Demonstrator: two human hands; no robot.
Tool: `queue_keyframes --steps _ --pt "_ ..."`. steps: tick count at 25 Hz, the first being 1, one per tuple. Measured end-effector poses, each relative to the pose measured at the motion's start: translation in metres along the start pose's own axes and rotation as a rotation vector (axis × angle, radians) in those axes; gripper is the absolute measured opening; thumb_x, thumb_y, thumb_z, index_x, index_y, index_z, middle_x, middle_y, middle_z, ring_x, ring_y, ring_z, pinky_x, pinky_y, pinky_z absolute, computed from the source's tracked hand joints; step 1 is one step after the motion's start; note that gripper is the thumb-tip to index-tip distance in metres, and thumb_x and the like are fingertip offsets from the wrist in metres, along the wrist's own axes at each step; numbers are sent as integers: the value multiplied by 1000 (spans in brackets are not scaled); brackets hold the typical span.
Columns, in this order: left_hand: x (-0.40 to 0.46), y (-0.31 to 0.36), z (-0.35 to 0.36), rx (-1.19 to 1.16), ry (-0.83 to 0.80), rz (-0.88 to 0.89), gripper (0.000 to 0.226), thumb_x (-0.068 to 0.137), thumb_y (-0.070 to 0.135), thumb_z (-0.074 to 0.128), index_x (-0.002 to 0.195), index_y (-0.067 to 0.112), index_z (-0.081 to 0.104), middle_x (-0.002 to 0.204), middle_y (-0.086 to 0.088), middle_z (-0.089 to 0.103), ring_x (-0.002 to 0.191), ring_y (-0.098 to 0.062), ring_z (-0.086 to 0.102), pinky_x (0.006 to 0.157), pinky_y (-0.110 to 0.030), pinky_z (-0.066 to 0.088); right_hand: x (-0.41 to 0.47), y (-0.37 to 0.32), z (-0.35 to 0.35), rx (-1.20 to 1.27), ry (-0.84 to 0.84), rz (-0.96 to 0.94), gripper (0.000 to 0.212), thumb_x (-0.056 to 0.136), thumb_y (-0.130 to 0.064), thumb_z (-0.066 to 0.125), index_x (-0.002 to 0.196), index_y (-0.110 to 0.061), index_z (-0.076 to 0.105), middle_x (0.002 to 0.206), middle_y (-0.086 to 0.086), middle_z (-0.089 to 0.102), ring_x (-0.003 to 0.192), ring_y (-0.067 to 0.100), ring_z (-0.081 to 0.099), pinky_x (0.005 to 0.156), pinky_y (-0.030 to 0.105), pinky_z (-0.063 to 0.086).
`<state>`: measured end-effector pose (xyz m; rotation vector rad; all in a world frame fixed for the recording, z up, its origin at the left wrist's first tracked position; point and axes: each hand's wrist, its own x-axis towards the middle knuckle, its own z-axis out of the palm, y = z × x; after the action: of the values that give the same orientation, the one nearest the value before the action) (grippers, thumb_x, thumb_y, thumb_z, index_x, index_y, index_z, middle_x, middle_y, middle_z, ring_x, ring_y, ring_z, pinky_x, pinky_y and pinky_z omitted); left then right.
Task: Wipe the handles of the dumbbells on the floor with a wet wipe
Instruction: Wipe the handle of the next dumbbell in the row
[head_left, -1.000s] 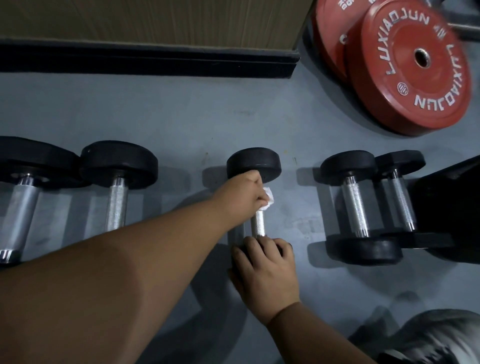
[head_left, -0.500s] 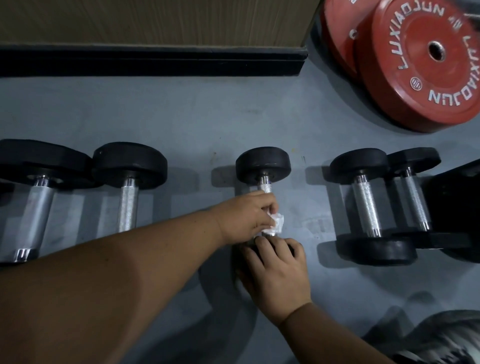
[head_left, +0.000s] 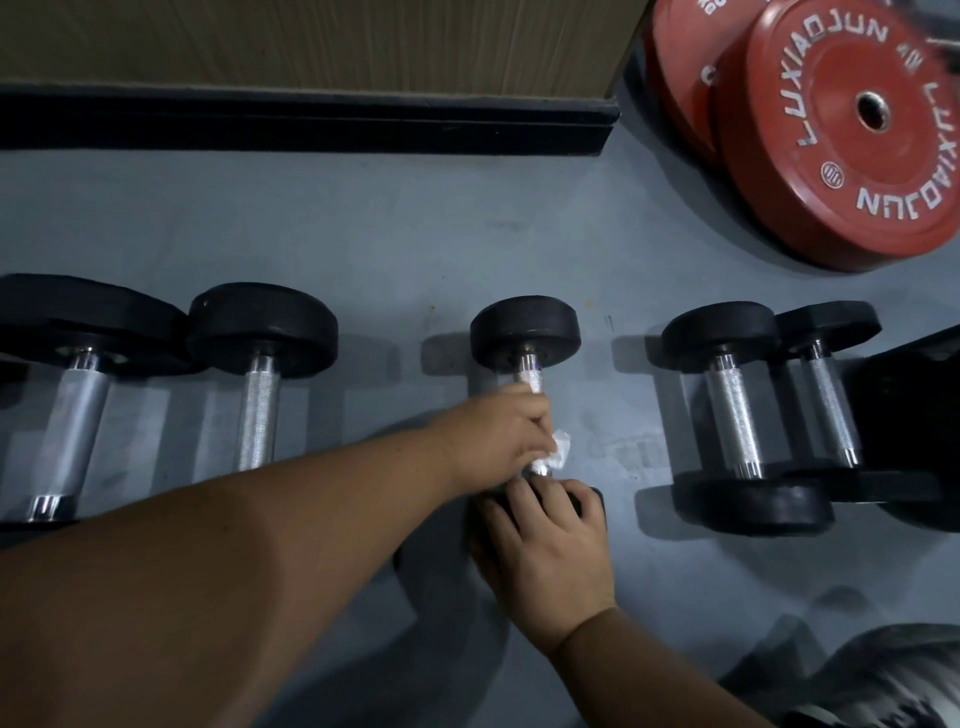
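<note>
A small black dumbbell (head_left: 524, 332) with a knurled silver handle (head_left: 529, 378) lies on the grey floor in the middle of the row. My left hand (head_left: 493, 441) is wrapped around the near part of that handle with a white wet wipe (head_left: 560, 451) bunched in its fingers. My right hand (head_left: 545, 551) rests over the dumbbell's near head and hides most of it. Only the far end of the handle shows above my left hand.
Two larger dumbbells (head_left: 260, 332) lie to the left and two more (head_left: 727, 405) to the right, beside a black object (head_left: 914, 415). Red weight plates (head_left: 852, 135) lean at the top right. A wall with a black skirting (head_left: 311, 124) runs behind.
My left hand with the wipe has slid down the handle from the far head toward the near head. My right hand stays on the near head.
</note>
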<state>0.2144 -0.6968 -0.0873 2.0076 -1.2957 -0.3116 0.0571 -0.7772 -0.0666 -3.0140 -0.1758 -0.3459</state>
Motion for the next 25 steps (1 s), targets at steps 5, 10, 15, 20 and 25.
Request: queue_keyframes --steps 5,10,15,20,25 --pt "-4 -5 -2 -4 -31 71 16 90 21 66 87 11 78 90 1 62 93 -13 50 87 -21 41 3 -3 -3 45 4 -8 14 88 -27 66 97 -20 73 103 3 68 89 31 61 83 43 41" --pt "24 -13 -18 42 -47 -137 19 93 16 63 92 5 78 96 -4 62 95 -19 56 85 -35 48 3 -8 -3 73 -6 -67 11 83 -20 66 92 -18 71 104 3 66 84 29 60 84 43 42" --pt "20 -13 -13 55 18 -139 14 88 17 69 94 9 79 98 -1 65 96 -18 56 87 -23 43 1 -7 0 67 -20 -56 10 84 -19 63 91 -19 70 101 3 65 84 29 60 84 43 42" --pt "2 -10 -3 39 -79 129 17 88 26 67 87 14 80 94 4 67 93 -12 52 86 -25 45 2 -2 -4 92 -20 -33 13 86 -26 64 94 -20 72 97 2 66 86 30 60 85 43 39" --pt "4 -13 -5 35 -57 90 16 87 24 69 85 11 78 91 0 67 88 -18 59 83 -29 49 2 -4 -10 235 -107 -30 20 83 -22 65 101 -16 72 114 7 64 98 30 59 99 45 41"
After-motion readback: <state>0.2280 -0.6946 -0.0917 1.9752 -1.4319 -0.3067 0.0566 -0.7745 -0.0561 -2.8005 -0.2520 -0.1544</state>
